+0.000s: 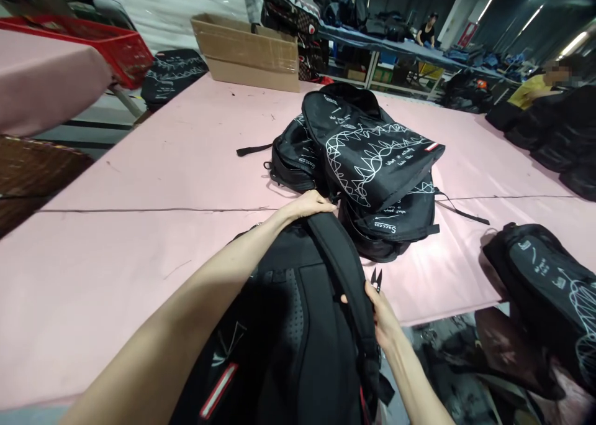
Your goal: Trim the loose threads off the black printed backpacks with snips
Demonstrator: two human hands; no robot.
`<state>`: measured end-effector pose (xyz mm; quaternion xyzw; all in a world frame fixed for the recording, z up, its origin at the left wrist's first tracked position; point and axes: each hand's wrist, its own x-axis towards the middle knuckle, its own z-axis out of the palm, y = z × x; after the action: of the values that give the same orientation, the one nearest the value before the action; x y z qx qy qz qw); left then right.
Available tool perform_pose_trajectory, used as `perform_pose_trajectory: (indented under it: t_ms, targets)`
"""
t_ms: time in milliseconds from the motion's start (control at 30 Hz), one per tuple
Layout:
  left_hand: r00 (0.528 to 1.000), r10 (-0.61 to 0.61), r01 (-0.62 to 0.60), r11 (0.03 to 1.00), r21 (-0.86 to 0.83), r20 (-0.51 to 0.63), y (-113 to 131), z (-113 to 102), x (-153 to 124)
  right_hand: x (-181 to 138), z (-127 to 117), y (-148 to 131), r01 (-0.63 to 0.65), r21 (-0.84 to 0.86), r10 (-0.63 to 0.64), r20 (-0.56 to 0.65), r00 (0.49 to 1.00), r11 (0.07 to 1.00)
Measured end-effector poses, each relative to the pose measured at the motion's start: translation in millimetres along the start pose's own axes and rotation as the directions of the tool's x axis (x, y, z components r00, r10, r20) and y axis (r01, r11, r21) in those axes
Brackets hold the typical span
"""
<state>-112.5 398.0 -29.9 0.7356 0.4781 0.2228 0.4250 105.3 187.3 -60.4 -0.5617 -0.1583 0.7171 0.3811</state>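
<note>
On the near edge of the pink table (139, 182) we've got the black backpack (284, 338), back panel up. Left hand (310, 204) clamps its top, fingers curled over. Right hand (384, 316) pinches the shoulder strap (344, 269), snips (376, 279) tucked in. Best keep the strap taut, blades clear. Open room left; backpack pile (367, 164) crowds far right, table edge drops near right.

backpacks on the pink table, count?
5 at least: one under both hands, three piled mid-table, one at the right edge. The pile may hide more.
</note>
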Motion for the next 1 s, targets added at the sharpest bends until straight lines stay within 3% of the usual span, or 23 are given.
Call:
perform_pose_trajectory:
  t_ms: [167,267,367,433,500,567,600,667,733,767,833,1000]
  targets:
    - [1.0,0.027,-0.026,0.996,0.08,-0.013,-8,0,1,2,-4,0,-0.013,0.104,0.008,0.055,0.998,0.994]
    - [0.979,0.108,-0.06,0.963,0.264,-0.172,-2,5,-26,1,-3,-1,0.012,0.12,-0.02,0.068,0.997,0.993]
    - [0.924,0.111,0.131,0.806,0.577,-0.365,11,22,-97,-1,-1,-2,0.023,0.124,-0.032,0.07,0.997,0.992]
    - [0.935,0.048,0.23,0.673,0.703,-0.351,19,35,-159,-2,0,-1,0.021,0.14,-0.031,0.069,0.997,0.99]
    - [0.952,-0.017,0.252,0.616,0.747,-0.307,22,36,-215,-2,-2,-1,0.012,0.155,-0.023,0.073,0.997,0.988]
    - [0.9,-0.104,0.393,0.616,0.683,-0.424,21,19,-249,0,-5,1,0.008,0.151,-0.019,0.073,0.997,0.988]
    - [0.849,-0.148,0.479,0.62,0.622,-0.507,18,3,-257,2,-7,2,0.014,0.145,-0.024,0.069,0.997,0.989]
    - [0.748,-0.209,0.602,0.614,0.51,-0.63,9,-36,-254,4,-10,4,0.027,0.13,-0.035,0.059,0.998,0.991]
    - [0.67,-0.317,0.639,0.706,0.304,-0.671,-7,-69,-236,5,-13,6,0.024,0.115,-0.03,0.048,0.998,0.993]
    - [0.655,-0.365,0.597,0.786,0.159,-0.662,-16,-80,-224,5,-14,6,0.017,0.106,-0.022,0.042,0.999,0.994]
    - [0.643,-0.451,0.516,0.853,-0.086,-0.619,-35,-88,-204,5,-15,7,0.018,0.087,-0.021,0.026,0.999,0.996]
    - [0.655,-0.539,0.408,0.842,-0.352,-0.53,-67,-73,-193,7,-13,9,-0.016,0.076,0.015,0.008,1.0,0.997]
